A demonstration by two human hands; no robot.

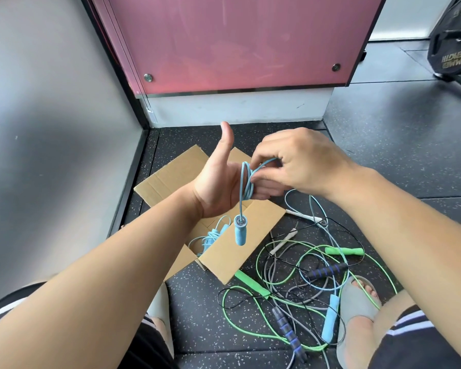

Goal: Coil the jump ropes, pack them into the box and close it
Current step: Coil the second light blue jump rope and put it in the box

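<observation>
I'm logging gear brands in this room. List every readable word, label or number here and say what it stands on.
"HAMMER STRENGTH": on the black weight plate at top right; the letters appear mirror-reversed.
More lettering near that plate's upper rim: cut off by the frame and blurred, not readable.
Cardboard box and light blue jump rope: no text visible.
</observation>
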